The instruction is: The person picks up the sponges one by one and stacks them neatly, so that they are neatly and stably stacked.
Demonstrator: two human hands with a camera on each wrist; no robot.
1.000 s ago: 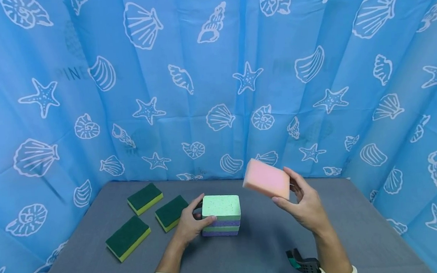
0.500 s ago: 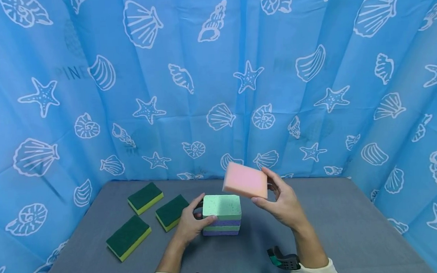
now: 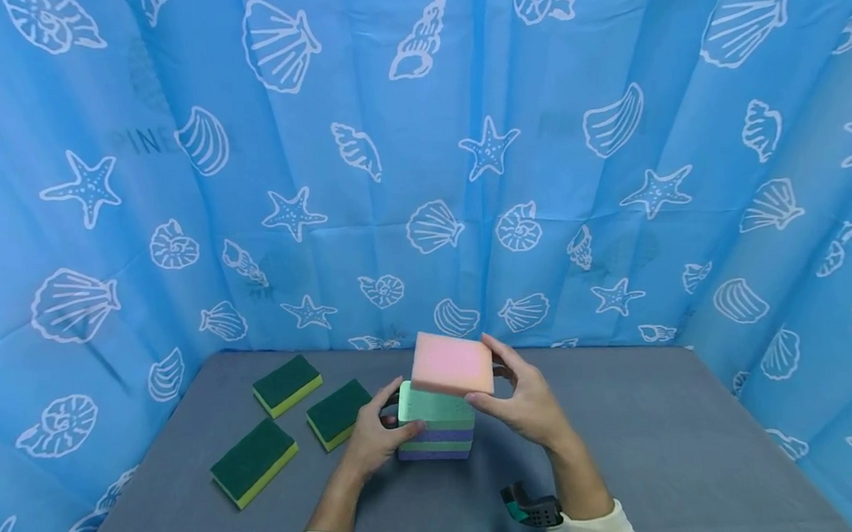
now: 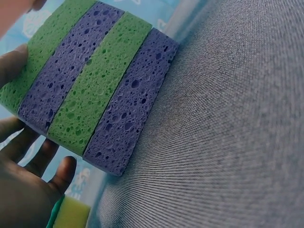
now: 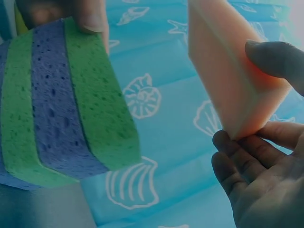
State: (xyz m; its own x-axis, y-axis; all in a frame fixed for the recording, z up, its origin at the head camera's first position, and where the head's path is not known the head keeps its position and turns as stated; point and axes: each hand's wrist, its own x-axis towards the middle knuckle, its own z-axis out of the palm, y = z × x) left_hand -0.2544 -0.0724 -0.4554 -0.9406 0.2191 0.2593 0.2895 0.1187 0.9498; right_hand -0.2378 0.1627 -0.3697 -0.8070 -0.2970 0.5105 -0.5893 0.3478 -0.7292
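Observation:
A pink sponge [image 3: 451, 363] is pinched at its right end by my right hand [image 3: 525, 401], thumb in front and fingers behind. It hangs tilted above a stack of sponges [image 3: 440, 436], overlapping its top in the head view. In the right wrist view a gap shows between the pink sponge [image 5: 223, 61] and the stack [image 5: 52, 95]. Green and purple layers alternate in the stack, with green uppermost. My left hand [image 3: 377, 436] grips the stack's left side near the top, its thumb on the front face. The purple bottom layer [image 4: 135, 104] rests on the grey cloth.
Three yellow scouring sponges with dark green tops lie to the left: a front one [image 3: 254, 464], a back one [image 3: 288, 384] and one beside my left hand [image 3: 338, 414]. A blue shell-print curtain [image 3: 392, 179] hangs behind the grey table [image 3: 660, 446].
My right hand has carried the pink sponge leftward and slightly down, from the right of the stack to above it. The left hand has stayed on the stack.

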